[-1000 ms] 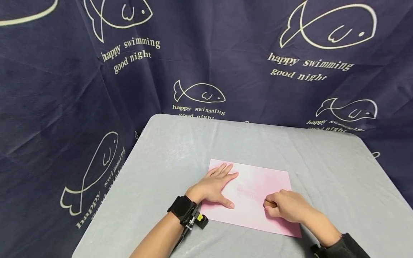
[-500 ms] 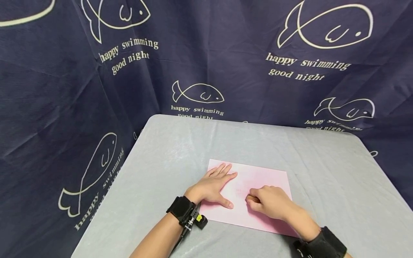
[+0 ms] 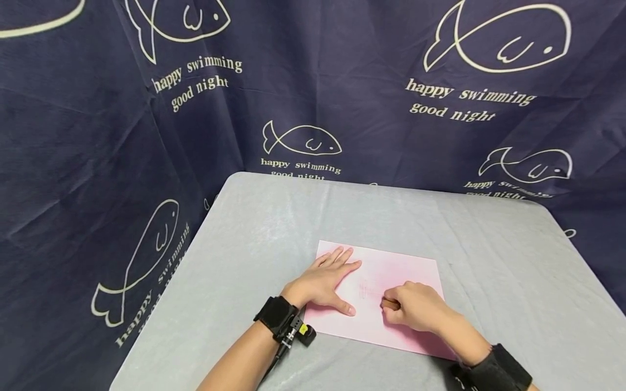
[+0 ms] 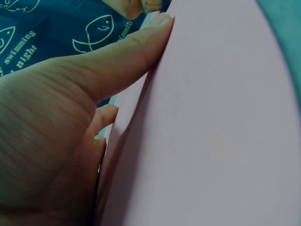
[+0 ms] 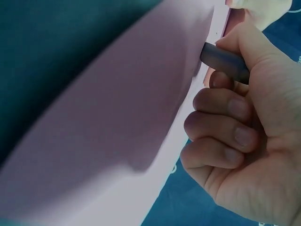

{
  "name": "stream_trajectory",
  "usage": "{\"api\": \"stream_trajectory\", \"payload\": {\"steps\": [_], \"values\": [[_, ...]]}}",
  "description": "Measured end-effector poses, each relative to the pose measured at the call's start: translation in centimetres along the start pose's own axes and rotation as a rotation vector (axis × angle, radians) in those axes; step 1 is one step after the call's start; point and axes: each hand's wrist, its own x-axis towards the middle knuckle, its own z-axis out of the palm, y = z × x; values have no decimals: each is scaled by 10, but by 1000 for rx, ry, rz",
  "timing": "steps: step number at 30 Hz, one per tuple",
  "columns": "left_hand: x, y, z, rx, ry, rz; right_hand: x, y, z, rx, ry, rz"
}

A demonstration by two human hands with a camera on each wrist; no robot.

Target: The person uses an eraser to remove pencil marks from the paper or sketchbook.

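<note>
A pink sheet of paper lies flat on the grey table, with faint marks near its middle. My left hand lies flat on the sheet's left part, fingers straight and thumb spread. In the left wrist view the thumb presses on the pink sheet. My right hand is curled over the sheet's lower middle. It grips a dark grey pen whose tip meets the pink sheet; the right hand's fingers are folded beneath the pen.
A dark blue cloth printed with white fish and words hangs behind the table and down its left side. The grey table runs on beyond the sheet to the back and right. Black wrist bands sit on both arms.
My right hand has moved left across the pink sheet toward the left hand, then a little back to the right. The left hand has stayed flat in place.
</note>
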Motion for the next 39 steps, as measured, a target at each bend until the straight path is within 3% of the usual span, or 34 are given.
{"api": "stream_trajectory", "payload": {"steps": [10,15,22,30,39], "values": [[0,0,-1,6,-9,-4,-16,15,-13,-15,-69,63],[1,1,-3,1,-6,-9,-13,16,-18,-23,-50,48],[2,-1,-2,-1,-13,-11,5,6,-5,13,-4,-18],[2,0,0,1,-4,-6,5,3,2,80,0,61],[1,1,-1,-10,-4,-8,-5,11,0,103,-25,82]]}}
